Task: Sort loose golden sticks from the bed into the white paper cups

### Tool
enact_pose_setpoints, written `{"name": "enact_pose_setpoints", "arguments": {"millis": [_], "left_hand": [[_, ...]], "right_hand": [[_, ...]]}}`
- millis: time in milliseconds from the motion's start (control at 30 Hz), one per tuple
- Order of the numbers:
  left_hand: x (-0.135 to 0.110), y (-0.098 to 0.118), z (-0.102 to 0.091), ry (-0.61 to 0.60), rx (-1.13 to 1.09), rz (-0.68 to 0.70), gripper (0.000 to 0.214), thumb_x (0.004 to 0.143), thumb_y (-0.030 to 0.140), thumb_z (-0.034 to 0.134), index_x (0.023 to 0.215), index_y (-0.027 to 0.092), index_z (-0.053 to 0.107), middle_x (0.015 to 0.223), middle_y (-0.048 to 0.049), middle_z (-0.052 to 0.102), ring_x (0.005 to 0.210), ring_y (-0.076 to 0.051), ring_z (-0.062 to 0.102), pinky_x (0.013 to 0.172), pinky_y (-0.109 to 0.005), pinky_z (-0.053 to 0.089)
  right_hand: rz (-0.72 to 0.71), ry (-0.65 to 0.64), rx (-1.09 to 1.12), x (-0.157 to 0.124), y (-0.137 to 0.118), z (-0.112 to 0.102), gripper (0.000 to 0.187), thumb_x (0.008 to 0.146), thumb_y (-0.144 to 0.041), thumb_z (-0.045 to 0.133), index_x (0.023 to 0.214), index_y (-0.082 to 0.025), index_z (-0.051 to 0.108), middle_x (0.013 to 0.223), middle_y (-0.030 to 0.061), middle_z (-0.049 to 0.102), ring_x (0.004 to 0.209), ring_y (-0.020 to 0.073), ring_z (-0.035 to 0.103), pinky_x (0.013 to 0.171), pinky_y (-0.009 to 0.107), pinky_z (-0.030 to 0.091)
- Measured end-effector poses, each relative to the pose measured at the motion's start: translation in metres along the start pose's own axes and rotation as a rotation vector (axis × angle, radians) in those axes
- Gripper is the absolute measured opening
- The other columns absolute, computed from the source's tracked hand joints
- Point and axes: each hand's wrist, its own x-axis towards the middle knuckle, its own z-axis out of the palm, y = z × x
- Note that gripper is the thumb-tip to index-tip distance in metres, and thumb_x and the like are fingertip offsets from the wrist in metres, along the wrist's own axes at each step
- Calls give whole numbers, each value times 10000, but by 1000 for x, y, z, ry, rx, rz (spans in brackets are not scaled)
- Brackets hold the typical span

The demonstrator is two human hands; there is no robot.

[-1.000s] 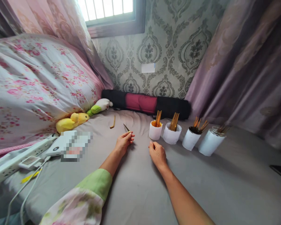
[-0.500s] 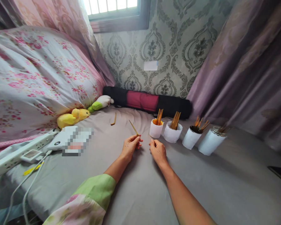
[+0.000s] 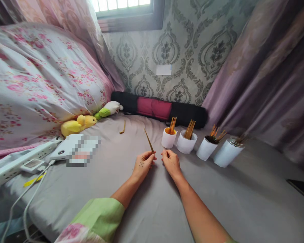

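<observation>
My left hand [image 3: 144, 164] is closed in a pinch around the lower end of a thin golden-brown stick [image 3: 148, 140], which slants up and away from the fingers. It may be several sticks lying together. Close beside it on the right, my right hand [image 3: 171, 162] is closed, thumb and fingertips pressed together; what they hold, if anything, is too small to make out. Just beyond the right hand stands a white-wrapped cup [image 3: 168, 139] with an orange inside and several thin brown sticks [image 3: 172, 125]. A bent golden-brown piece [image 3: 122, 127] lies farther back on the grey sheet.
Right of the cup stand a wider white cup [image 3: 186, 145], a white-wrapped jar [image 3: 206, 150] and a glass-rimmed jar [image 3: 228, 155], all holding sticks. A power strip [image 3: 22, 164], a white device [image 3: 68, 145] and plush toys [image 3: 77, 125] lie left. A black-and-red roll [image 3: 154, 108] borders the wall.
My left hand has shifted slightly right and down, towards the right hand, and the stick in it has turned more upright. The right hand is almost still. The view has moved a little.
</observation>
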Motion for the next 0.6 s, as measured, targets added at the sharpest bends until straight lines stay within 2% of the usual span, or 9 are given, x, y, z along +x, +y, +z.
{"name": "enact_pose_setpoints", "arguments": {"millis": [267, 600], "left_hand": [[-3, 2, -3, 9, 115, 86, 377, 683, 369, 539, 936, 109, 641, 684, -49, 612, 527, -97, 499, 466, -205, 388], [0, -7, -14, -7, 354, 289, 321, 766, 327, 472, 970, 143, 638, 776, -63, 644, 645, -123, 549, 620, -239, 439]], "right_hand": [[12, -22, 125, 1, 1, -1, 362, 772, -461, 396, 730, -168, 605, 542, 18, 585, 461, 121, 509, 477, 220, 380], [50, -38, 288, 2, -8, -7, 401, 734, -507, 442, 773, -147, 613, 564, 14, 563, 435, 92, 465, 407, 194, 344]]}}
